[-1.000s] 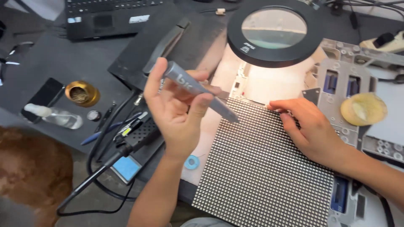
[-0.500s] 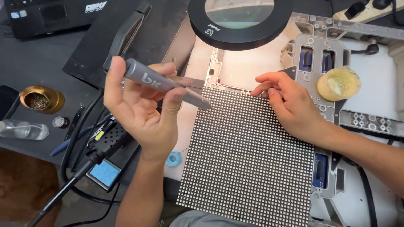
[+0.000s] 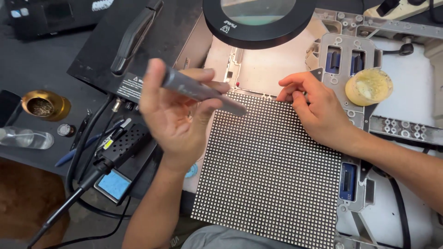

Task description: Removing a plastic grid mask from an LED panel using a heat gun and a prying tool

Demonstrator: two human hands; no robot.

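1. left hand (image 3: 177, 122) raised palm-up over left edge of led panel (image 3: 270, 170), fingers curled round grey pen-shaped tool (image 3: 198, 90), held firmly between thumb and fingertips.
2. tool lying near-level across the fingers, tip aimed right and slightly down, hovering just above panel's top-left corner, apparently not touching.
3. right hand (image 3: 318, 113) resting on panel's top edge, wrist coming in from the right, fingers bunched narrow and pinching at the edge; whether anything tiny sits between the fingertips cannot be told.
4. panel flat under both hands, black with white dot grid, reaching from the fingertips down toward the body.
5. step judged: tool lifted clear while top-edge spot is steadied; likely next need is lowering the tip onto that row with a fine, steady wrist.
6. round magnifier lamp (image 3: 260, 18) just beyond both hands.
7. yellowish round tub (image 3: 369, 86) right of right hand, on metal jig plate (image 3: 350, 55).
8. left of left hand: black perforated stand (image 3: 122, 145) with blue sponge (image 3: 113, 183), brass tip cleaner (image 3: 41, 105) farther out, clear bottle (image 3: 27, 138) at far left.
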